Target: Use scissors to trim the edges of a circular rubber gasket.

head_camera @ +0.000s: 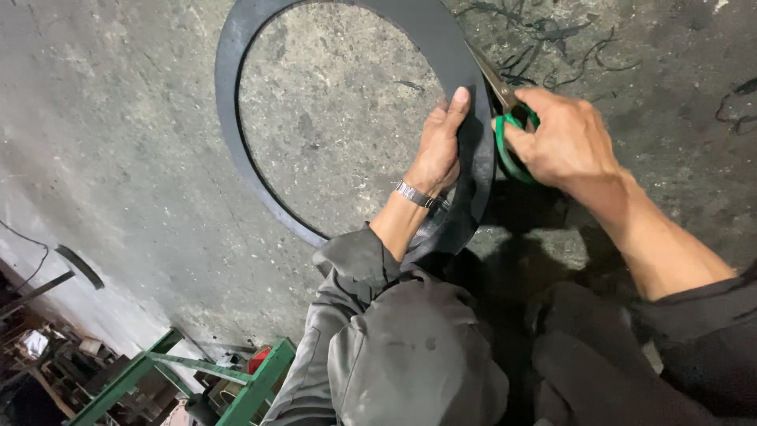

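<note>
A large black rubber ring (229,87), flat and wide like a gasket, lies on the concrete floor (126,158) in front of me. My left hand (440,146) reaches through the ring's opening and grips its right band, thumb stretched up along the inner edge. A metal watch sits on that wrist. My right hand (561,138) holds green-handled scissors (509,118), whose blades point up-left along the ring's outer edge. Both my knees, in grey trousers, fill the lower middle of the view.
Thin black rubber trimmings (552,39) lie scattered on the floor at the top right. A green metal frame (197,371) and dark clutter stand at the bottom left. A curved black strip (79,267) lies near the left edge.
</note>
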